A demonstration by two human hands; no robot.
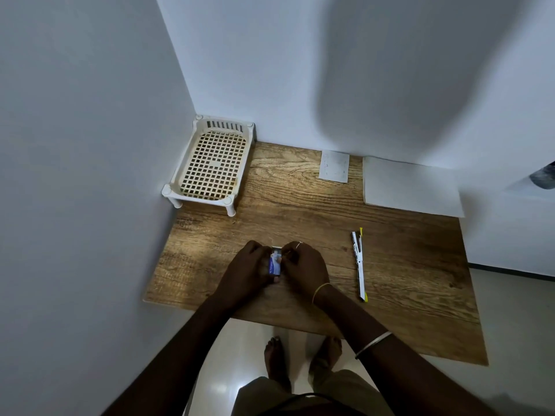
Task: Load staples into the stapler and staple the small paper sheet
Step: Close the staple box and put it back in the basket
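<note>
Over the near middle of the wooden table (300,205), both my hands hold a small blue and white staple box (275,263). My left hand (246,270) grips its left side. From the right, the fingers of my right hand (303,265) pinch at its top end. The stapler (359,264), white with yellow tips, lies swung open flat on the table to the right of my hands. A small paper sheet (334,166) lies at the back of the table by the wall.
A cream plastic basket tray (210,166) on short legs stands in the back left corner. A larger white sheet (408,186) lies at the back right. Walls close off the left and back. My bare feet show below the table's near edge.
</note>
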